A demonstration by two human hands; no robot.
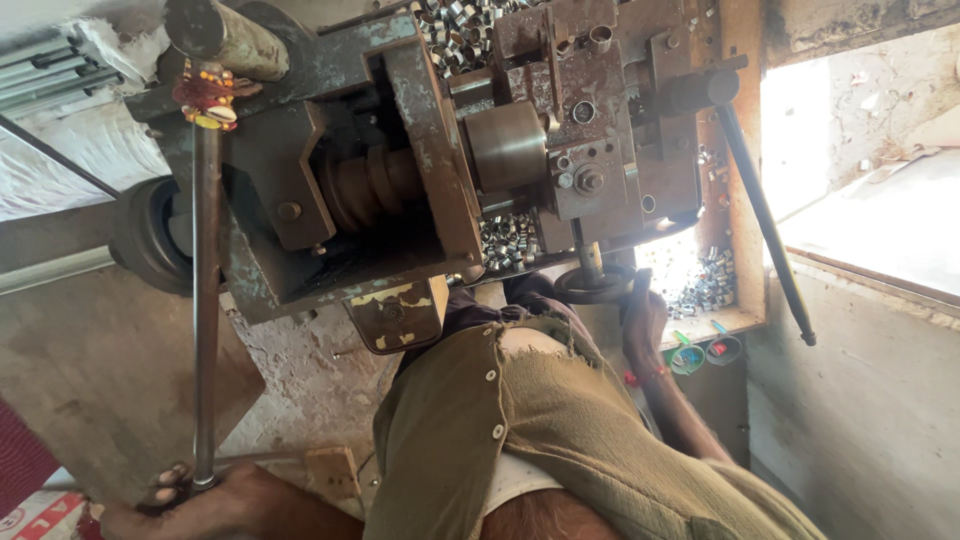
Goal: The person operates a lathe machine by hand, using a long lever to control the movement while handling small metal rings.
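Long steel lever rod (206,300) runs nearly vertical down the left side of the frame, from the top of the machine, where red thread and beads (208,97) are tied round it, to the bottom edge. Left hand (205,500) is wrapped round the rod's lower end, fingers (168,483) curled over it, firm grasp.

Right hand (643,318) sits at the machine's lower right, just beside the small dark handwheel (592,283) and at the edge of the wooden tray (745,200). Seen from the back, so whether it grips anything or lies loose cannot be told; it looks to be touching the tray edge or the wheel.

Machine is a worn, rust-grey press body (400,180) with a coarse threaded screw (375,185) in its open middle and a smooth steel cylinder (508,145) to the right of it. Small shiny metal rings (508,240) are heaped under the cylinder, more at top centre (455,25) and more in the tray's bright corner (705,285). Black handle bar (765,215) slants down right from the machine's upper right.

Person's olive buttoned shirt (520,420) fills the lower middle. Coloured tape rolls (705,352) lie below the tray. Black tyre-like wheel (150,235) at the left of the machine. Bare concrete floor (90,370) beneath.
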